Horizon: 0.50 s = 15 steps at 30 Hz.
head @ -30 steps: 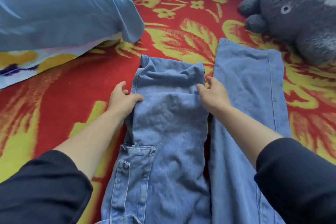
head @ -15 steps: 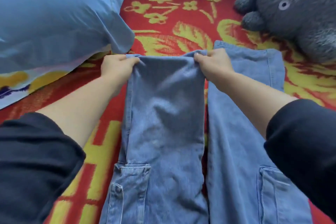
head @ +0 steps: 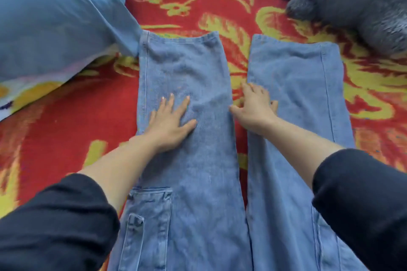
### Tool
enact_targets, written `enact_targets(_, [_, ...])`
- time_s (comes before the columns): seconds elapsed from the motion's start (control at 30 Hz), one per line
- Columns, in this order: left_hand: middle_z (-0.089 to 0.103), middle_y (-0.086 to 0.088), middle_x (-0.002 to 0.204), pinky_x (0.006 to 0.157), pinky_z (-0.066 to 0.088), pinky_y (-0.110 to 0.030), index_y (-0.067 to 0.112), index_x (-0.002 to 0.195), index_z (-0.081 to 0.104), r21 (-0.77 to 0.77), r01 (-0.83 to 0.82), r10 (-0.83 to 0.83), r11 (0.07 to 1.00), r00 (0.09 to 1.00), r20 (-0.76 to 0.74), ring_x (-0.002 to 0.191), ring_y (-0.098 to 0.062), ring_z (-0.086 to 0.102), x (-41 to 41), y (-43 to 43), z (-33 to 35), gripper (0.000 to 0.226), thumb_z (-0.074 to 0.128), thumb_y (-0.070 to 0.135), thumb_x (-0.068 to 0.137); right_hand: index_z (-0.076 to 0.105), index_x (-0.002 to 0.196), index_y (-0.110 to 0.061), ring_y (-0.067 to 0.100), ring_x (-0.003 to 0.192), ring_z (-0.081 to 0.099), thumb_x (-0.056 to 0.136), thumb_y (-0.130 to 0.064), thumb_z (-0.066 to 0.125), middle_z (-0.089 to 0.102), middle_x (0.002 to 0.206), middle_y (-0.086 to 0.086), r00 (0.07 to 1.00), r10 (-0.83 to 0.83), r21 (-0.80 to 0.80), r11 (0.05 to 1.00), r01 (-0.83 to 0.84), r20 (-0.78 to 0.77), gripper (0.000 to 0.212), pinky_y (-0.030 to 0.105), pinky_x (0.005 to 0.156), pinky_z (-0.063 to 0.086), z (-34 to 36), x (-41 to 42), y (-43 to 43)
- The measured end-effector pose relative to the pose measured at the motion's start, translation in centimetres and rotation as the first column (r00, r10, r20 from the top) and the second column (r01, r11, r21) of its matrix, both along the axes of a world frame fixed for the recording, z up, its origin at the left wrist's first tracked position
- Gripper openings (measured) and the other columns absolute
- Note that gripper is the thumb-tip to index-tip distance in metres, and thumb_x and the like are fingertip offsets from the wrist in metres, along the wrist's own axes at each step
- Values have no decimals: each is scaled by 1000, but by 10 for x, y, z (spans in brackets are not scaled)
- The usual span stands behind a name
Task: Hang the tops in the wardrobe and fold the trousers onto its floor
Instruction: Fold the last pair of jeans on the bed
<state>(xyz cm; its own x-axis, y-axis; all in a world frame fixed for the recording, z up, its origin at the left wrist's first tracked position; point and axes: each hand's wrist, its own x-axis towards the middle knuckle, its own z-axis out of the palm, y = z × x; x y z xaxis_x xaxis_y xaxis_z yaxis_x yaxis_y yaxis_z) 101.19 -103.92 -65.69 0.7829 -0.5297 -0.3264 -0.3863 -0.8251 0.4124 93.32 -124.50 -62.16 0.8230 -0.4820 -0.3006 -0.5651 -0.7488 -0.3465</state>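
Note:
Light blue denim trousers [head: 198, 171] lie flat on a red and yellow flowered bedspread, both legs stretched away from me with the hems at the far end. A cargo pocket shows low on the left leg. My left hand [head: 169, 119] lies palm down with fingers spread on the left leg. My right hand [head: 255, 105] rests with fingers spread on the inner edge of the right leg, its thumb touching the left leg's edge. Neither hand grips the cloth. No wardrobe or tops are in view.
A blue pillow [head: 57, 15] lies at the far left, its corner touching the left leg's hem. A grey plush toy [head: 356, 4] sits at the far right, just beyond the right leg. The bedspread [head: 66, 130] shows on both sides of the trousers.
Both hands pulled the crumpled left leg out straight by its hem, then let go. They have drawn back toward me and now lie flat on the legs.

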Motion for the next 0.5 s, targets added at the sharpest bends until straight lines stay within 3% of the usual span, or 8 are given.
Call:
enact_targets(0.07, [-18,-5,159,116,-6,-47,43,150,-2,118,38,-48,992,995,83,146,-24,-18,-11,0,-15,70,31,64,92,20,151,-28,24,147,8,93,-45,47,13,161,2,991,123,-58,990,-126,-45,66,51,111,16,-19,-22,1])
enact_targets(0.13, [-18,-6,159,117,-3,-48,43,150,-3,187,28,-53,982,990,128,146,-25,-17,-11,-1,-18,68,25,66,92,21,151,-32,22,148,6,97,-48,39,10,162,0,983,184,-104,977,-185,-17,60,50,113,13,-27,-39,-2])
enact_targets(0.27, [-13,-14,159,117,3,-50,34,152,-1,325,-6,-32,946,993,113,147,-30,-8,-17,-16,-3,65,23,57,97,16,152,-37,20,148,5,100,-50,26,10,162,-2,992,129,-142,981,-128,-6,55,49,114,10,-27,-90,-21])
enact_targets(0.37, [-13,-19,158,118,-3,-47,26,154,-1,157,-78,69,985,996,60,147,-32,-12,-70,-31,7,67,24,54,98,9,152,-41,18,149,-3,100,-52,20,2,162,-7,992,46,-157,986,-64,-116,54,50,114,8,-25,-155,-40])
enact_targets(0.47, [-22,-9,158,116,-12,-42,37,151,-7,-189,-65,56,980,997,-50,143,-25,-27,-175,-38,10,68,28,56,96,4,150,-46,14,148,-8,95,-62,22,-6,162,-11,981,19,-158,986,-50,-193,61,46,115,7,-24,-225,-55])
enact_targets(0.5, [-27,-4,157,115,-16,-40,40,150,-8,-220,-17,5,975,999,-53,142,-22,-31,-212,-39,11,68,30,56,96,6,150,-46,12,148,-7,92,-66,24,-6,161,-11,982,-5,-110,994,-16,-187,65,43,116,6,-23,-243,-58])
